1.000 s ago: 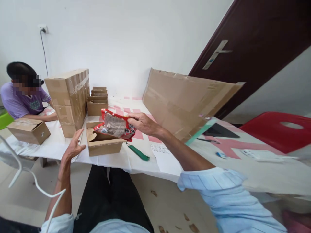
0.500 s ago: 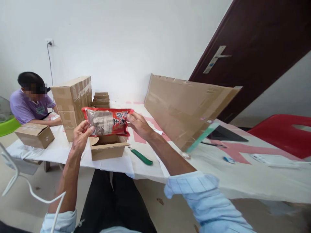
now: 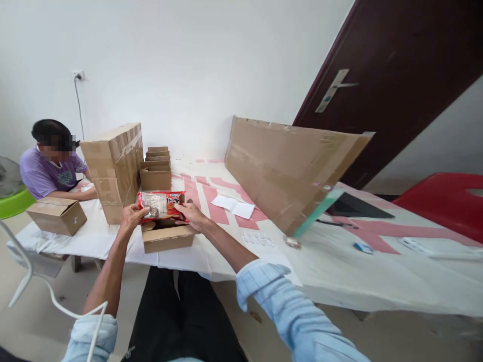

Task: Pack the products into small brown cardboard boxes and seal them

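Observation:
Both hands hold a red food packet (image 3: 163, 204) flat, just above a small open cardboard box (image 3: 168, 238) at the near edge of the table. My left hand (image 3: 131, 215) grips the packet's left end and my right hand (image 3: 189, 214) grips its right end. The packet's lower edge sits at the box's opening. The box's flaps stand open under the packet.
A stack of taped cartons (image 3: 113, 168) and a row of small open boxes (image 3: 156, 171) stand behind. A large cardboard sheet (image 3: 287, 168) leans at the right. A person in purple (image 3: 49, 171) sits at the far left beside another box (image 3: 56, 215). White paper (image 3: 233, 206) lies nearby.
The packet went from my right hand alone to both hands, was raised and turned level, then came down onto the open box. The green-handled tool is no longer visible.

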The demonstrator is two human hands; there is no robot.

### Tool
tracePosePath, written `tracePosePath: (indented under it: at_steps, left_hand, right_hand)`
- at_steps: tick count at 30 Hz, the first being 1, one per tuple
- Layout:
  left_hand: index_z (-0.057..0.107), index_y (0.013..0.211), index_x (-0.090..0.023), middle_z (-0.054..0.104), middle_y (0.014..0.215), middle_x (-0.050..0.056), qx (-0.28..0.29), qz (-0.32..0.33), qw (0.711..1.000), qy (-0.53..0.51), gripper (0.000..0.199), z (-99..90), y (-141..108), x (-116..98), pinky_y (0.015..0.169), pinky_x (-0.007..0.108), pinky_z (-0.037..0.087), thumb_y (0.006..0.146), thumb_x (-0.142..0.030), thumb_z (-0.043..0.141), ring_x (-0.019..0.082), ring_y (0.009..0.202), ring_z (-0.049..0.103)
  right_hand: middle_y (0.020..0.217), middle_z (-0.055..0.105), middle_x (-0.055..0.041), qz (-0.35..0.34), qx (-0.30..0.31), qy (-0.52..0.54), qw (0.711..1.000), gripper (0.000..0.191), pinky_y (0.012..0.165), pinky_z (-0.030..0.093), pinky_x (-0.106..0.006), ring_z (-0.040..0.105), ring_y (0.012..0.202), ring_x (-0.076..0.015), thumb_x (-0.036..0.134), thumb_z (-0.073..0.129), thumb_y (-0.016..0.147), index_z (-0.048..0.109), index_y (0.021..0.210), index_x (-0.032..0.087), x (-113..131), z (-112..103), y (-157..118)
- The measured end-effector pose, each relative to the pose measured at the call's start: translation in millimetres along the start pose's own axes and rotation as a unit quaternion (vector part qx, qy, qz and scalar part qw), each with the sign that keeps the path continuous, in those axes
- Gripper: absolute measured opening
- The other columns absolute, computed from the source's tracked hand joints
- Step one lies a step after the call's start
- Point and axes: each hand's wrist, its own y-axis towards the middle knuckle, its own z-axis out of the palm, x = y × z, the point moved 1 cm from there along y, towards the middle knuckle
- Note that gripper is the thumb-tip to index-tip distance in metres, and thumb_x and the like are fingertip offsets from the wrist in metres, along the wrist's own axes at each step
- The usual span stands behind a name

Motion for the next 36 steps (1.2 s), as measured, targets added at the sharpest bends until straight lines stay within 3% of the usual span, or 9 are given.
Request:
tracePosePath:
  at_steps: [5,9,13,15,17,26,31,34,36]
  left_hand:
    - [0.064,0.061,-0.017,0.060,0.045,-0.005,-0.009,-0.002,1.000,0.029,0.049,1.9,8,5,0.037,0.020,0.033,0.044,-0.044,0.101,0.010,0.038,0.051]
    - [0.066,0.072,-0.017,0.071,0.062,0.000,0.004,0.050,0.999,-0.018,0.054,8.9,13,-17,0.050,0.025,0.049,0.046,-0.048,0.101,0.014,0.053,0.064]
    - [0.068,0.088,-0.018,0.079,0.085,0.002,0.019,0.128,0.988,-0.080,0.062,14.5,15,-53,0.073,0.029,0.060,0.050,-0.055,0.100,0.016,0.075,0.074]
    - [0.067,0.091,-0.019,0.079,0.088,0.001,0.022,0.161,0.981,-0.102,0.062,16.5,14,-70,0.077,0.029,0.061,0.053,-0.054,0.100,0.016,0.080,0.074]
    - [0.067,0.092,-0.020,0.078,0.087,0.000,0.024,0.196,0.972,-0.127,0.058,17.9,13,-84,0.078,0.029,0.062,0.056,-0.051,0.100,0.016,0.081,0.075]
    - [0.068,0.088,-0.019,0.079,0.087,0.002,0.038,0.239,0.959,-0.149,0.053,19.3,5,-105,0.072,0.027,0.060,0.057,-0.045,0.102,0.014,0.075,0.074]
    - [0.068,0.086,-0.019,0.078,0.085,0.001,0.100,0.271,0.950,-0.117,0.050,27.2,-7,-106,0.071,0.026,0.059,0.059,-0.042,0.103,0.014,0.073,0.072]
    - [0.073,0.099,-0.019,0.080,0.098,0.005,0.123,0.300,0.944,-0.057,0.044,23.9,-18,-102,0.076,0.028,0.060,0.070,-0.042,0.097,0.016,0.082,0.075]
    - [0.075,0.107,-0.020,0.080,0.107,0.007,0.087,0.318,0.944,0.001,0.044,12.2,-23,-94,0.079,0.028,0.060,0.073,-0.041,0.095,0.017,0.088,0.076]
  right_hand:
    - [0.087,0.082,-0.0082,-0.008,-0.022,-0.002,1.000,0.022,0.056,0.066,-0.025,0.078,0.068,-0.0167,0.035,0.081,0.095,0.072,0.091,0.015,-4,-1,7]
    - [0.100,0.084,-0.0064,-0.064,-0.030,0.010,0.997,0.020,0.068,0.069,-0.029,0.080,0.088,-0.0198,0.039,0.075,0.098,0.075,0.098,0.018,11,-2,9]
    - [0.105,0.084,-0.0057,-0.254,-0.009,0.003,0.967,0.042,0.096,0.067,-0.042,0.079,0.103,-0.0260,0.058,0.077,0.090,0.079,0.105,0.019,45,-5,9]
    - [0.109,0.083,-0.0053,-0.345,0.010,-0.011,0.939,0.055,0.107,0.061,-0.045,0.077,0.111,-0.0276,0.068,0.077,0.085,0.080,0.112,0.020,63,-5,6]
    - [0.112,0.083,-0.0048,-0.386,0.024,-0.015,0.922,0.063,0.111,0.059,-0.047,0.076,0.114,-0.0281,0.075,0.075,0.084,0.080,0.117,0.022,77,-5,2]
    - [0.112,0.083,-0.0047,-0.390,0.061,-0.030,0.918,0.060,0.108,0.060,-0.046,0.076,0.109,-0.0268,0.074,0.081,0.080,0.080,0.111,0.022,99,-10,-11]
    - [0.106,0.083,-0.0063,-0.356,0.079,-0.057,0.929,0.060,0.098,0.064,-0.046,0.077,0.098,-0.0263,0.063,0.095,0.067,0.079,0.106,0.020,99,-32,-18]
    - [0.104,0.082,-0.0043,-0.377,0.023,-0.055,0.924,0.056,0.095,0.064,-0.044,0.076,0.096,-0.0249,0.060,0.094,0.069,0.078,0.106,0.020,95,-59,-30]
    - [0.104,0.082,-0.0030,-0.397,-0.059,-0.067,0.913,0.051,0.095,0.064,-0.042,0.075,0.097,-0.0244,0.058,0.091,0.073,0.077,0.105,0.021,88,-87,-38]
